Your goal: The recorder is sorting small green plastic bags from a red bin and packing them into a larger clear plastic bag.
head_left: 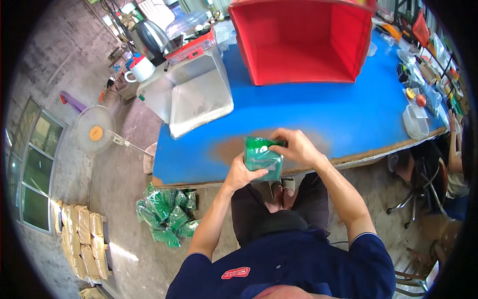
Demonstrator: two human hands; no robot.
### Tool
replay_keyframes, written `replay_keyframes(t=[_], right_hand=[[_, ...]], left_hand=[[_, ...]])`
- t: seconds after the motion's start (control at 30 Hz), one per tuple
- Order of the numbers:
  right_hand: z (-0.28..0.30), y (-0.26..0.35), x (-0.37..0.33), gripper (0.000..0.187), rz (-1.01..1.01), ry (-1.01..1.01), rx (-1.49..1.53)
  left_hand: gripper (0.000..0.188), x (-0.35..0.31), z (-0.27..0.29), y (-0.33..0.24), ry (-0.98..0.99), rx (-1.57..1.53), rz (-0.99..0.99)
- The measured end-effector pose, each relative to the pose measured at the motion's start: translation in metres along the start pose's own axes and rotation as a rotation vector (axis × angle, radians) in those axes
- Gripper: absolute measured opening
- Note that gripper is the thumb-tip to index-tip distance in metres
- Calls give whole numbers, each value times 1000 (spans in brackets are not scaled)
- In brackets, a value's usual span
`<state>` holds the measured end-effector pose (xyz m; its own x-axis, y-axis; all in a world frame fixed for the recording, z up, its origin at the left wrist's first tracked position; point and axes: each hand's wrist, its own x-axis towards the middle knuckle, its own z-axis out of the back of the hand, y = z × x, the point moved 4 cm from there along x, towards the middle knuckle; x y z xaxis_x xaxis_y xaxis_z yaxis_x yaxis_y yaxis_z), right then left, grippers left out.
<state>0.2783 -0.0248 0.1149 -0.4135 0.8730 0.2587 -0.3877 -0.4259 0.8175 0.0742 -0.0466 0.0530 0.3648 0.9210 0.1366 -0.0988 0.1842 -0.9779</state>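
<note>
A green packet in shiny clear plastic (263,160) is held up over the front edge of the blue table (298,112). My left hand (242,174) grips its lower left side, thumb across the front. At the upper right corner, the fingers and thumb of my right hand (298,147) are closed on the packet's edge. What the wrapping contains cannot be made out. On the floor to the left lies a heap of similar green packets (162,212).
A large red bin (303,60) lies with its opening toward me at the back. Left of it are a metal tray (201,102), a white mug (141,69) and a kettle (149,39). A fan (96,132) stands left; a clear tub (415,122) sits right, near another person.
</note>
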Motion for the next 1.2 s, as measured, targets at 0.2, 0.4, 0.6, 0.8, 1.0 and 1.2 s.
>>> replay_keyframes(t=[0.2,0.4,0.6,0.8,1.0,1.2], right_hand=[[5,-38,-30,56,1,-244,316],[-69,-40,-48,93,-177,254,586],[-74,-43,-49,58,-97,257,547],[-40,-58,-20,60,-4,-237,305],[79,-113,-78,62,-147,-757,257],[89,-157,-102,61,-262,-750,77]], left_hand=[[57,-10,-4,-21,-20,-172,19],[50,-28,-12,-1,-11,-247,81],[53,-39,-12,43,-331,-11,142],[52,-26,28,35,-514,65,-125],[40,-3,20,79,-405,325,-73],[31,-1,5,71,-413,578,-110]])
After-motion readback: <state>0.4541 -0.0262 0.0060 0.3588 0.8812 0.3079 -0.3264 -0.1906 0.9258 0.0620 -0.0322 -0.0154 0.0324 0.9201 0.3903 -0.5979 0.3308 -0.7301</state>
